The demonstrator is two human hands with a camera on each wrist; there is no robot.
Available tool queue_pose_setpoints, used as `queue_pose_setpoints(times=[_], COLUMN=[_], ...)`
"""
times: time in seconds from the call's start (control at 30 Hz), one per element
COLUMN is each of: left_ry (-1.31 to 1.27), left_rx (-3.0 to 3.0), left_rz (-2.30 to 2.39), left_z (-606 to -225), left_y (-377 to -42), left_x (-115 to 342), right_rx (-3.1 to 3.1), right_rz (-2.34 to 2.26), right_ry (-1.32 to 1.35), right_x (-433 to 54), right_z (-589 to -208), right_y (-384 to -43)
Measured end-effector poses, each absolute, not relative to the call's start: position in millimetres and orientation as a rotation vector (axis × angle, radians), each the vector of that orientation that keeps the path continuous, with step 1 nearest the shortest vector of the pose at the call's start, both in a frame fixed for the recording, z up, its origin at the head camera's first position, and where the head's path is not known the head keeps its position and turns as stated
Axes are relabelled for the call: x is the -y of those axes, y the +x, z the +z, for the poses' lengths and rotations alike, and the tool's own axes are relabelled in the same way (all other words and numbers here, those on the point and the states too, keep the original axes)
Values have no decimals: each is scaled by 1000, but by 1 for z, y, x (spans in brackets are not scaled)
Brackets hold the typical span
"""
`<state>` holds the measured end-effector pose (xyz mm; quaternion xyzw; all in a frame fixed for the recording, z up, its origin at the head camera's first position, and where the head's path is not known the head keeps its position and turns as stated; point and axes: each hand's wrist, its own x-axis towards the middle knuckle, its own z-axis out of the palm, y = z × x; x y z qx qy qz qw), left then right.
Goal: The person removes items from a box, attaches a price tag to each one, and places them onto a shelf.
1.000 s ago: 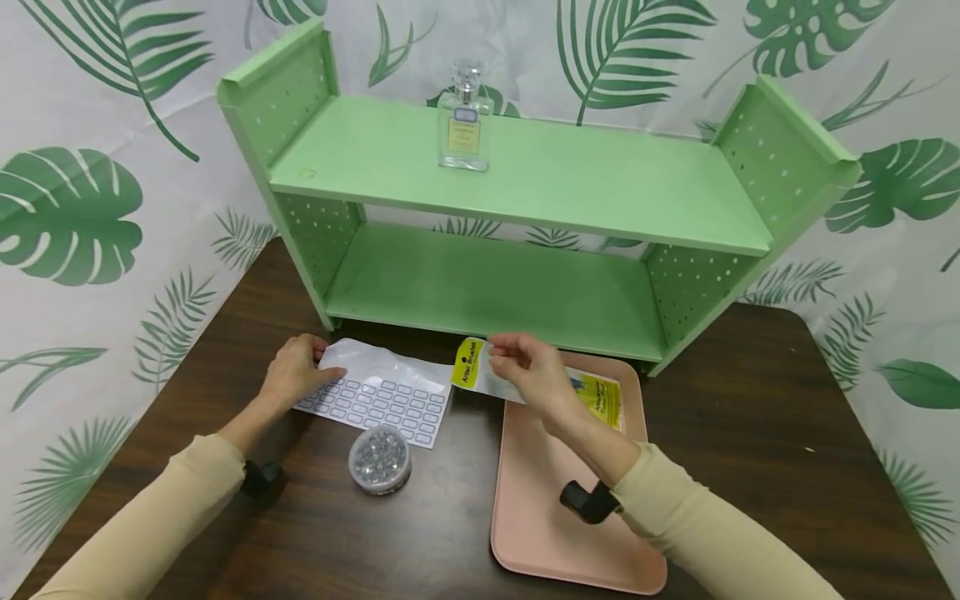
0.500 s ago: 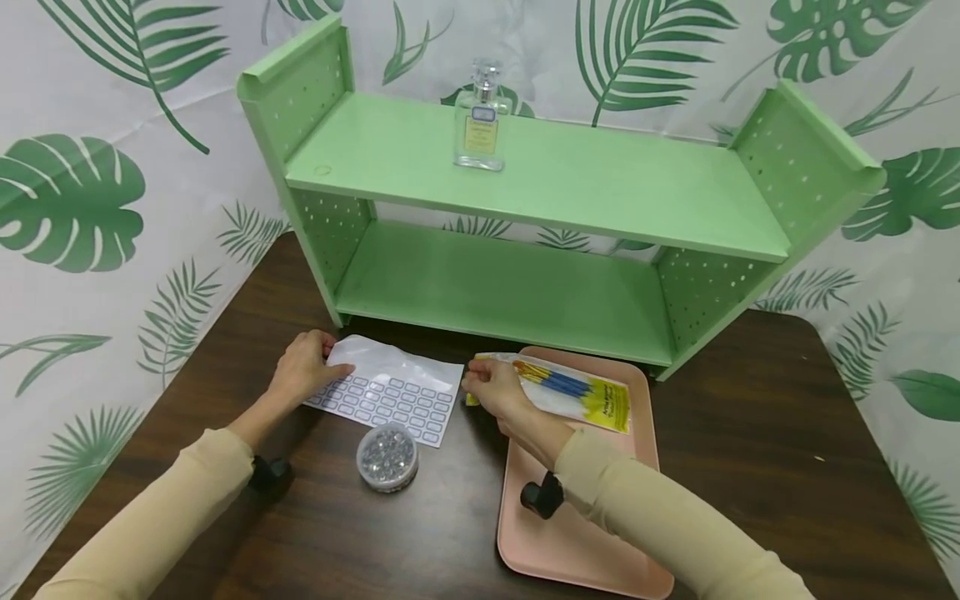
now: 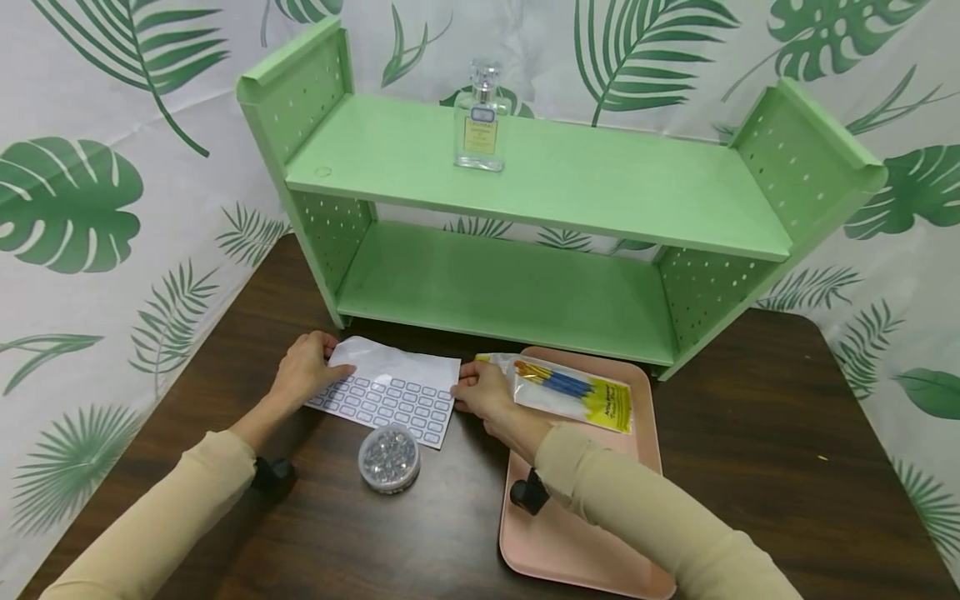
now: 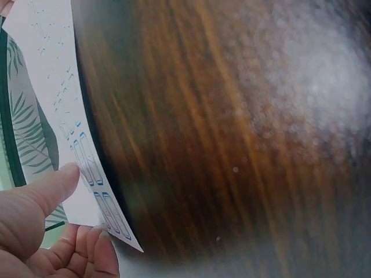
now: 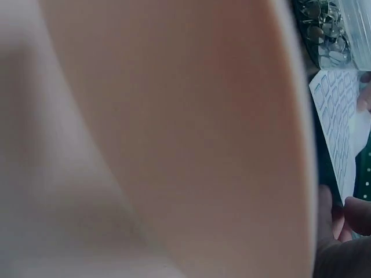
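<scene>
A white sheet of small blue-outlined label stickers (image 3: 397, 392) lies slightly raised and curved above the dark table. My left hand (image 3: 303, 371) pinches its left edge; in the left wrist view the thumb (image 4: 61, 179) lies on the face with the fingers behind. At the right edge, my right hand (image 3: 483, 392) pinches the sheet between thumb and fingers, as the right wrist view shows at the corner. Just in front of the sheet stands a round clear tub of silvery thumbtacks (image 3: 389, 458). A plastic pack of artist brushes (image 3: 573, 392) lies right beside my right hand.
Under the brush pack is a pink tray (image 3: 577, 533), partly below my right forearm. Behind the hands stands a green two-tier shelf (image 3: 495, 279). A glass perfume bottle (image 3: 480, 137) with a small label sits on its upper board. Patterned cloth hangs behind.
My right hand has let go of the brush pack, which now lies flat on the tray, and moved left to take the sheet's right edge. The left hand keeps its grip.
</scene>
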<state>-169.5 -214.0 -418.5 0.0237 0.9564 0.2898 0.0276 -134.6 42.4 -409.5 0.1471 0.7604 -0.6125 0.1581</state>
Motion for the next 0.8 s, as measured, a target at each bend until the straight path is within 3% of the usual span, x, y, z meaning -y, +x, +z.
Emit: queue_pose_setpoints(times=[0.8], left_ry=[-45], left_rx=[-2957], left_rz=[1438], left_z=[-412], left_y=[-162], left_x=[213], right_rx=[-2242], right_rz=[-1856], right_ry=[185], right_x=[-63], right_z=[-382], right_y=[-138])
